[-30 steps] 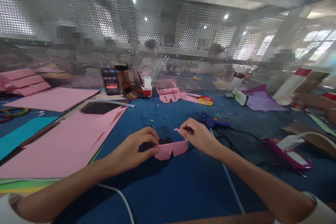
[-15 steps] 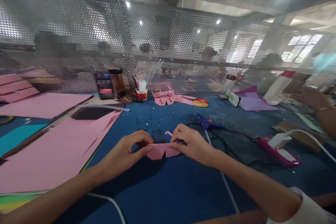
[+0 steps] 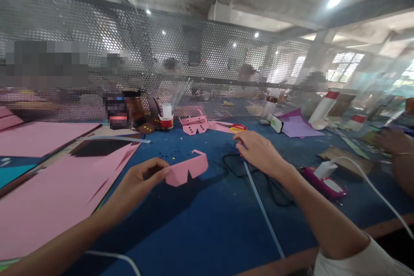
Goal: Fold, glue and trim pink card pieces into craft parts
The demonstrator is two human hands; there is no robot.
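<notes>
**Left hand holds pink paper glasses above the blue tabletop; right hand reaches to the glue gun**

The left hand is closed in a pinch, thumb and fingertips gripping one end of a pair of pink paper glasses. The glasses are lifted just off the blue tabletop, tilted so the far end sits higher, with one folded arm standing up at that far corner and a notched lower edge facing the camera.

The right hand is stretched forward and away from the glasses, palm down, fingers loosely curled over the spot where a blue glue gun lies. The hand covers most of the tool, so I cannot tell whether the fingers have closed on it or only rest on it. A pale glue stick runs back from under the hand toward the near edge, and a black cord loops on the tabletop just beside it.

To the left lie large pink paper sheets with cut edges. At the far side, against the perforated metal screen, stand a brown jar and a small red-and-white cup, with more finished pink paper glasses and red-and-yellow scissors next to them. A purple sheet lies further right, and another person's hand shows at the right edge.
</notes>
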